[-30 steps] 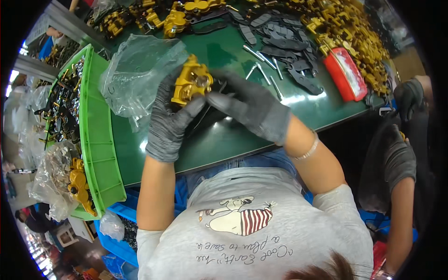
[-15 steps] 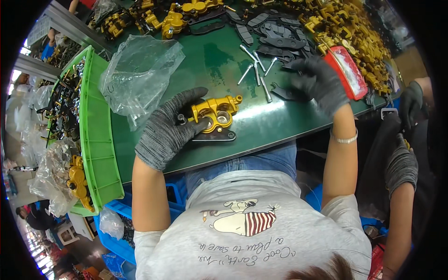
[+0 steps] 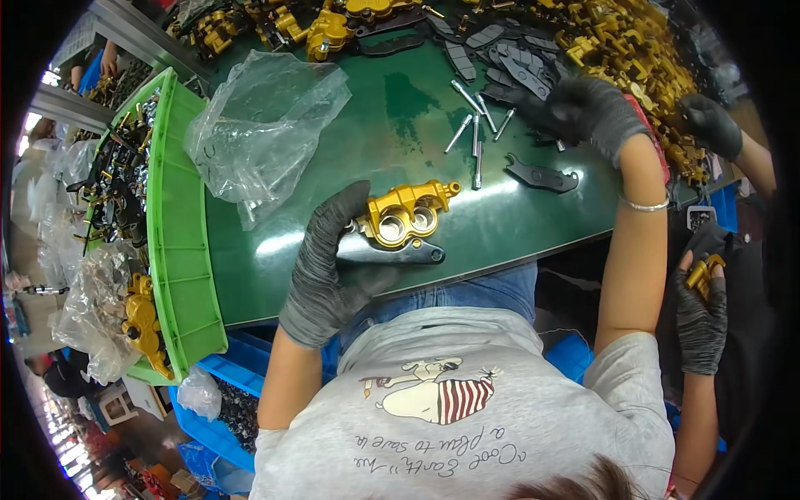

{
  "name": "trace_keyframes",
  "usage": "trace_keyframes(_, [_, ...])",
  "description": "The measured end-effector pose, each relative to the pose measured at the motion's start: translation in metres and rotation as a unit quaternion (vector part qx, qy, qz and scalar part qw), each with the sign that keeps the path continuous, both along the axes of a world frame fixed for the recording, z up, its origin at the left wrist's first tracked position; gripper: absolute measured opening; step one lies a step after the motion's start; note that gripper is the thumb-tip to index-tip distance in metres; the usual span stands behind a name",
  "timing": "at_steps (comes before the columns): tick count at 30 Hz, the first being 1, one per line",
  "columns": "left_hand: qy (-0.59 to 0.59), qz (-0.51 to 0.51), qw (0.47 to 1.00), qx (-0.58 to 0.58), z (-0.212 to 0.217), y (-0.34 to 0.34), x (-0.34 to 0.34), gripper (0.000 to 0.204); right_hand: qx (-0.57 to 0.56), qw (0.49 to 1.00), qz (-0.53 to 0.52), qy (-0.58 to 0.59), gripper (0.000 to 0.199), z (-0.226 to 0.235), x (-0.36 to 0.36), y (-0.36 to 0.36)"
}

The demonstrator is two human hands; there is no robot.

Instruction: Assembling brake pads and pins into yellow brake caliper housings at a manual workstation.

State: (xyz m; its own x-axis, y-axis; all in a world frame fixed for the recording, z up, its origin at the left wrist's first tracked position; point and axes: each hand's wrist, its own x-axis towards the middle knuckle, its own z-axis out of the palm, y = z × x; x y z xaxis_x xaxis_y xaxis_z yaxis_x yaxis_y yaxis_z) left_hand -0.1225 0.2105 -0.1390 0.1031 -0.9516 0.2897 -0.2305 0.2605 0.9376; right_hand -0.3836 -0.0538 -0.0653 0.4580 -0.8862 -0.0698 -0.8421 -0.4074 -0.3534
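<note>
At the left of the green table, my left hand [image 3: 321, 275], in a grey knit glove, grips a gold brake caliper [image 3: 408, 218] by its left end. Two round bores of the caliper face up, and a dark metal bracket [image 3: 392, 251] runs along its near side. My gloved right hand [image 3: 596, 117] is over the near right edge of a heap of black brake pads [image 3: 521, 67]; motion smears its fingers. Just nearer to me lies a single dark pad [image 3: 542, 174]. Several silver pins [image 3: 477, 158] are scattered left of it.
A clear plastic bag [image 3: 258, 133] lies flat on the left, beside a green bin [image 3: 179, 242] of small parts. Gold calipers [image 3: 625, 50] are piled at the far right, where a co-worker's gloved hand [image 3: 708, 121] reaches in. Their other hand [image 3: 702, 321] holds a gold part.
My right hand has moved up and away from the single dark pad toward the pad heap. My left thumb has come off the caliper's bore. A co-worker's hand has reached into the gold pile.
</note>
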Motion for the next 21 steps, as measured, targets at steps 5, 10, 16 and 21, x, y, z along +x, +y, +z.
trace_keyframes(5, [-0.05, 0.035, 0.998, -0.005, -0.001, -0.005, -0.002, 0.074, -0.246, 0.958, 0.145, 0.003, 0.033, -0.014, 0.036, -0.007])
trace_keyframes(10, [-0.006, 0.068, 0.997, 0.037, 0.001, 0.0, 0.0, 0.073, -0.144, 0.984, 0.023, 0.106, 0.032, -0.024, 0.096, -0.014])
trace_keyframes(16, [-0.024, 0.065, 0.997, 0.02, -0.002, -0.002, 0.002, 0.073, -0.079, 0.995, 0.064, -0.001, 0.036, -0.058, 0.1, -0.038])
trace_keyframes(21, [0.022, 0.059, 0.998, 0.014, -0.004, -0.004, 0.002, 0.073, 0.176, 0.863, 0.077, -0.466, 0.038, -0.055, 0.05, 0.028])
